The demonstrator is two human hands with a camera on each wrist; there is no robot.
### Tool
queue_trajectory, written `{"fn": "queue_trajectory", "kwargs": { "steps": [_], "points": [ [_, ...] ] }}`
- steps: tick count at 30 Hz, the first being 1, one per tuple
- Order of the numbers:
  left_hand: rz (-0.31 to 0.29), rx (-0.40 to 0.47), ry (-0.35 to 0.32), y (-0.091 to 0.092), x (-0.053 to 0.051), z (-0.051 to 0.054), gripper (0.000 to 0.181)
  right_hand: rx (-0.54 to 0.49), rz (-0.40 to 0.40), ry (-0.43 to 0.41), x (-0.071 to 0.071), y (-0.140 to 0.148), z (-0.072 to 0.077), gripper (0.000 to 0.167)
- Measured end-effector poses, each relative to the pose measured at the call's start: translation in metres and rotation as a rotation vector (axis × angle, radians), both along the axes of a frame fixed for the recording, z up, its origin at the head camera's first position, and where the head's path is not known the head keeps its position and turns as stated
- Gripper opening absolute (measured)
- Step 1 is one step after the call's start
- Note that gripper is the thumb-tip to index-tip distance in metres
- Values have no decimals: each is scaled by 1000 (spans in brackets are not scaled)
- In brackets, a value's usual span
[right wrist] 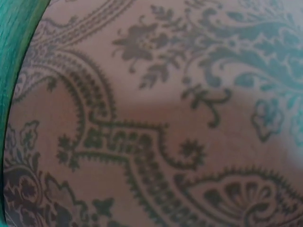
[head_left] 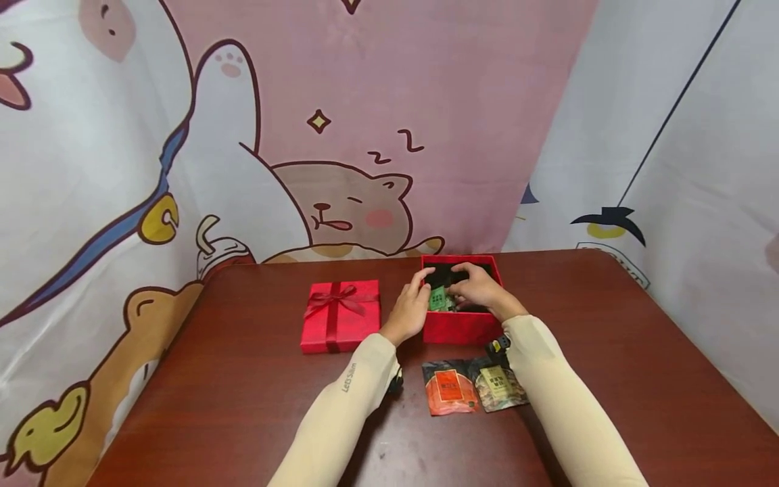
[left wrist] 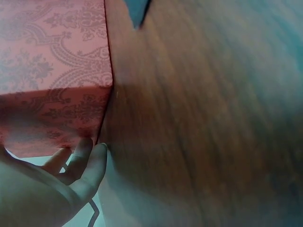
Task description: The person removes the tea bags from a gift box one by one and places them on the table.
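Observation:
An uncovered red gift box [head_left: 462, 328] with a dark inside stands near the far edge of the table. My left hand [head_left: 409, 311] is at its left side, fingers loosely bent; in the left wrist view the fingers [left wrist: 87, 165] touch the patterned box wall [left wrist: 52, 113]. A green packet [head_left: 438, 298] lies in the box, at its left part. My right hand [head_left: 481, 289] reaches over the right side into the box, fingertips close to the packet. Whether they pinch it is hidden. The right wrist view shows only the box's patterned wall [right wrist: 156, 113].
Left of the box lies a red lid [head_left: 316, 331] with a dark red ribbon bow [head_left: 343, 297]. In front of the box are an orange-and-black packet [head_left: 450, 389] and a greenish packet [head_left: 499, 387], side by side. A printed cloth [head_left: 456, 135] hangs behind the brown table [head_left: 243, 379].

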State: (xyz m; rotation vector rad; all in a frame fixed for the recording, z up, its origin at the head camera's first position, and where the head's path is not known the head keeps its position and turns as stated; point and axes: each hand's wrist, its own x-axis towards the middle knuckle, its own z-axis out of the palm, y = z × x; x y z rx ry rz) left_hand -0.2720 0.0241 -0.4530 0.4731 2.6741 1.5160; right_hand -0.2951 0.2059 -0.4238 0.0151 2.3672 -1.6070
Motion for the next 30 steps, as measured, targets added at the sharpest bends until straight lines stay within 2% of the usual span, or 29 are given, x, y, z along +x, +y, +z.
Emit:
{"fn": "queue_trajectory", "kwargs": {
  "steps": [3, 7, 10, 13, 16, 20, 24, 30],
  "points": [
    [0, -5, -4, -2, 1, 0, 43, 24, 66, 36, 1, -3, 0, 56],
    [7, -8, 7, -5, 1, 0, 42, 120, 161, 98, 3, -7, 1, 41],
    [2, -2, 18, -6, 0, 2, 42, 156, 139, 120, 4, -7, 2, 35],
    [-10, 7, 20, -4, 0, 1, 42, 155, 90, 122, 4, -5, 3, 36],
    [-8, 8, 10, -2, 0, -3, 42, 153, 65, 110, 5, -3, 2, 39],
    [-3, 5, 2, -1, 1, -7, 42, 129, 52, 139, 4, -1, 0, 41],
    [-8, 10, 24, 0, 0, -5, 43, 115, 25, 189, 4, -1, 1, 41],
    [-6, 5, 40, 0, -2, -1, 42, 128, 5, 178, 4, -1, 7, 44]
  ]
}}
